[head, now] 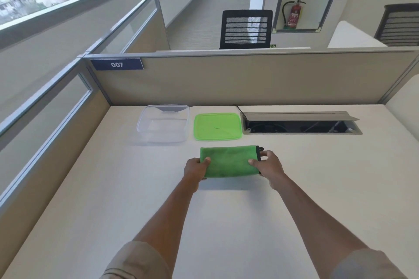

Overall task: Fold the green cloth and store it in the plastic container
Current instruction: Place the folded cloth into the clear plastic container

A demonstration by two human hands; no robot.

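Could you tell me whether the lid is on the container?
No, the lid lies flat on the desk, apart from the open, empty container.

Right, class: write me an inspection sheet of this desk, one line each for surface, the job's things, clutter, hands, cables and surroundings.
Surface: white desk, bare near the person.
Job's things: green cloth folded to a rectangle; clear plastic container open and empty behind it; green lid flat beside the container.
Clutter: nothing seen.
Hands: left hand and right hand each grip one end of the cloth.
Cables: dark cables inside the open cable hatch.
Surroundings: beige partition, 007 label, black chair, fire extinguisher, windows.
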